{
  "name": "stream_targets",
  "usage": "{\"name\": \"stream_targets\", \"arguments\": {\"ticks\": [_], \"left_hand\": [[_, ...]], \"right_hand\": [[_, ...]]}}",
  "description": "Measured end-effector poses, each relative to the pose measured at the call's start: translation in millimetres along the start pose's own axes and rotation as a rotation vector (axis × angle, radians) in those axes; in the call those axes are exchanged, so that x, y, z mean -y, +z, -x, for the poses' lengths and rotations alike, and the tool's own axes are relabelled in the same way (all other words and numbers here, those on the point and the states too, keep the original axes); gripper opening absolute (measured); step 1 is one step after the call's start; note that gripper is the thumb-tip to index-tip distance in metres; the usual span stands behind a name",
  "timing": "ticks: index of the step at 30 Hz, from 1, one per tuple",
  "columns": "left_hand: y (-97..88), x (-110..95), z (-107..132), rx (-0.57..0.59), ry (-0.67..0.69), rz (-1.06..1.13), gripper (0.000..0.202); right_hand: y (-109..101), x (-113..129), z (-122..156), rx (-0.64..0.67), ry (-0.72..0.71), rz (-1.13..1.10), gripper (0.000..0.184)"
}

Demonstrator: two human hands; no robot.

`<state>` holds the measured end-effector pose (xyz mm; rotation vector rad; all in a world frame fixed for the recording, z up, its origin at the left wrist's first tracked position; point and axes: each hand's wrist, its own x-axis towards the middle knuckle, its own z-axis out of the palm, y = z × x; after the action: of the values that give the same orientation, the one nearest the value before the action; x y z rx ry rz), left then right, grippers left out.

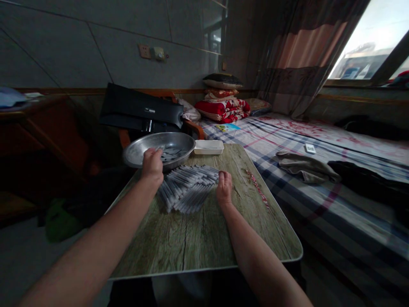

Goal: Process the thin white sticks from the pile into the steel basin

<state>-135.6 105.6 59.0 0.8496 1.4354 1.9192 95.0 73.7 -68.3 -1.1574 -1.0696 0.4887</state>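
Observation:
A heap of slim, translucent grey-white sticks resembling pen barrels [188, 189] lies on the wood-patterned table [204, 243]. Over the near rim of a wide metal basin [137, 149], my left hand [152, 166] is closed, its fingertips pinched; what they hold is too unclear to name. Small dark and pale pieces [174, 154] lie inside the basin. My right hand [224, 186] is at the right end of the heap, fingers curled together, close to the stick ends. Whether anything is between those fingers is hidden.
Behind the heap stands a white rectangular tray [209, 147]. A red-and-white string [259, 189] lies on the table's right side. A bed [319, 192] with clothes borders the table on the right. Past the basin is a black monitor [140, 108], tilted.

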Motion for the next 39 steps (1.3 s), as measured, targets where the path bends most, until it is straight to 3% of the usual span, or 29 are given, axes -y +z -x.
{"name": "stream_targets", "arguments": {"ticks": [1,3,9,12,18,22,30,39], "left_hand": [[-2.7,2,13,-0.001,-0.009,-0.012,0.021],[-8.1,7,42,0.102,-0.045,-0.032,0.023],[-24.6,30,116,0.704,-0.22,-0.237,0.013],[-29.3,41,129,0.842,-0.182,-0.348,0.011],[-29.7,52,122,0.706,0.006,-0.402,0.016],[-21.5,56,129,0.703,-0.018,-0.369,0.02],[2.7,70,164,0.704,0.009,-0.542,0.035],[9.4,73,165,0.664,-0.072,-0.437,0.035]], "right_hand": [[0,0,0,-0.004,-0.005,0.001,0.025],[0,0,1,-0.005,-0.009,0.004,0.026],[-1,2,1,-0.002,-0.002,-0.007,0.026],[-2,3,1,0.007,-0.003,0.022,0.026],[0,3,0,0.01,-0.019,0.036,0.027],[1,3,1,-0.013,-0.036,0.01,0.027],[0,7,0,-0.001,0.013,-0.011,0.027],[-1,4,0,-0.008,0.032,-0.016,0.024]]}}
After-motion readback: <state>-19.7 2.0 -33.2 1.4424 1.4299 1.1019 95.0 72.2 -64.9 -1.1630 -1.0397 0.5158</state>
